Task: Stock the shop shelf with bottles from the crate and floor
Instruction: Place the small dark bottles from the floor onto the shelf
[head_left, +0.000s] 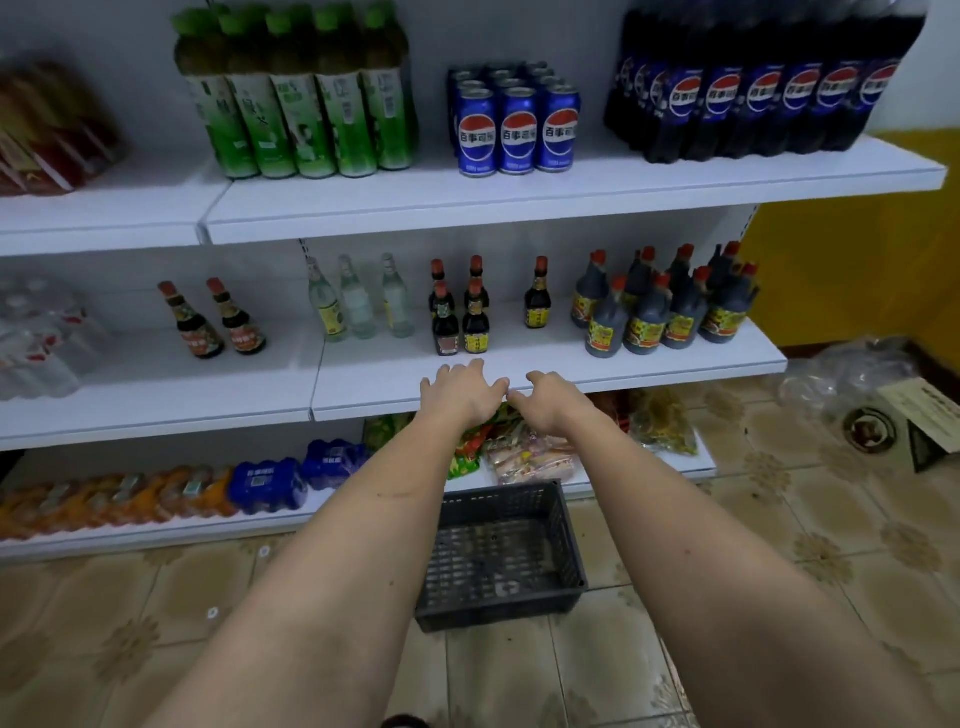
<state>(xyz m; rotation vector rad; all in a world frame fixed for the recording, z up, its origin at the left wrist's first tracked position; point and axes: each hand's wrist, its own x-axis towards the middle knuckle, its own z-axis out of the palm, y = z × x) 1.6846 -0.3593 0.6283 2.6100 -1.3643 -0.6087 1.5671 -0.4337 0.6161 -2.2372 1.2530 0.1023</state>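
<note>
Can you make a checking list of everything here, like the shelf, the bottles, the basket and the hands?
Surface: white middle shelf, front edge bare.
Job's things: small dark bottles upright on it; grey crate on the tiled floor, empty.
Clutter: snack packets on the bottom shelf; plastic wrap on the floor at right.
Hands: left hand and right hand at the shelf edge, holding nothing.
Cables: nothing seen.
Surroundings: cola cans above; yellow wall.

The shelf (545, 387) is plain white. The crate (501, 556) is dark grey with a grid pattern. Small sauce bottles (460, 317) are near-black with red caps and yellow labels. Cans (517, 130) are blue with red-white-blue roundels. The floor (779, 545) has beige tiles with floral motifs.
</note>
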